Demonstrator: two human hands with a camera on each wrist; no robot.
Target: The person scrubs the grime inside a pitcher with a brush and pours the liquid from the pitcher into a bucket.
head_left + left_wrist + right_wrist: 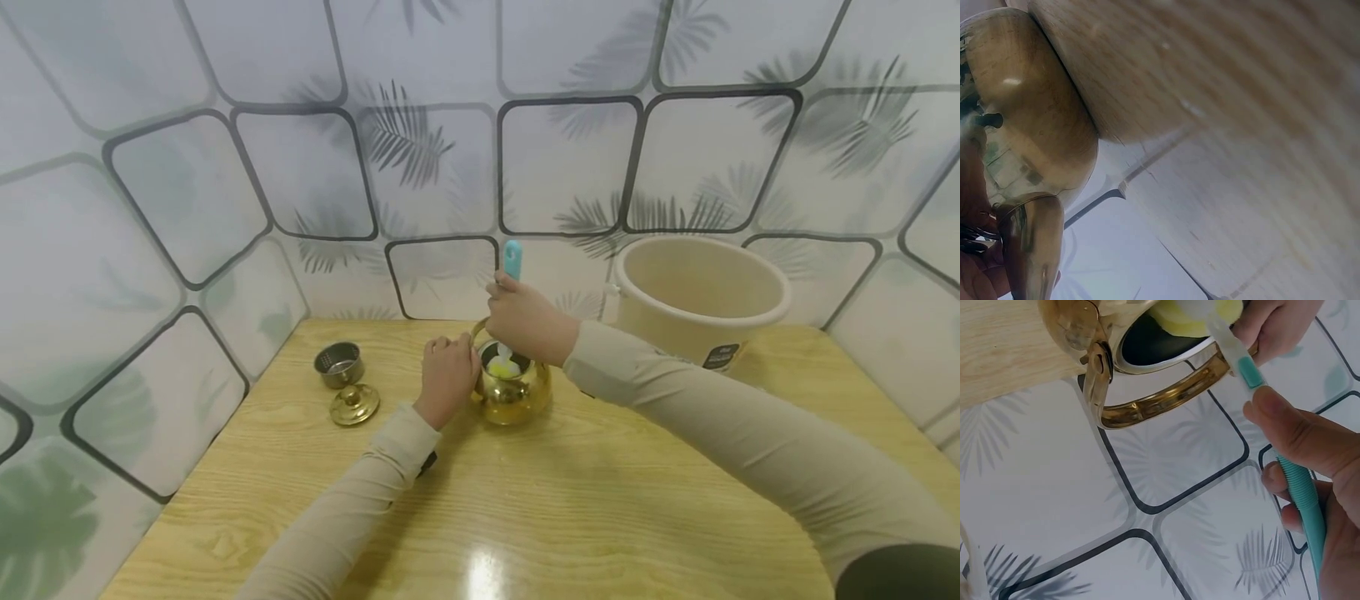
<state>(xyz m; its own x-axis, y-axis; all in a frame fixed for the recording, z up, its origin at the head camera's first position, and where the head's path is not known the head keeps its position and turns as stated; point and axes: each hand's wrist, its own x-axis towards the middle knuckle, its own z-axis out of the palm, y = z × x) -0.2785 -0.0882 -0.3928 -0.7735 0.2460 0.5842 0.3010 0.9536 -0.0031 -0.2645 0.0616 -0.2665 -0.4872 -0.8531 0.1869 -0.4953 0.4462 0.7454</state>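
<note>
A shiny gold teapot (512, 408) stands on the wooden table with its mouth uncovered. My left hand (450, 371) grips it at the left side, by the spout (1032, 250) seen in the left wrist view. In my right hand (534, 321) is a sponge brush, held by its teal handle (1304, 490) with thumb and fingers curled round it. The brush's yellow sponge head (502, 367) sits inside the teapot's mouth, its lower part hidden. The teapot's hinged gold handle (1160, 406) is swung down to one side in the right wrist view.
Left of the teapot lie a perforated metal strainer (339, 365) and a gold lid (355, 405). A large cream bucket (701, 321) stands at the back right, close behind my right forearm. A patterned wall (442, 275) borders the table (570, 517) at the back.
</note>
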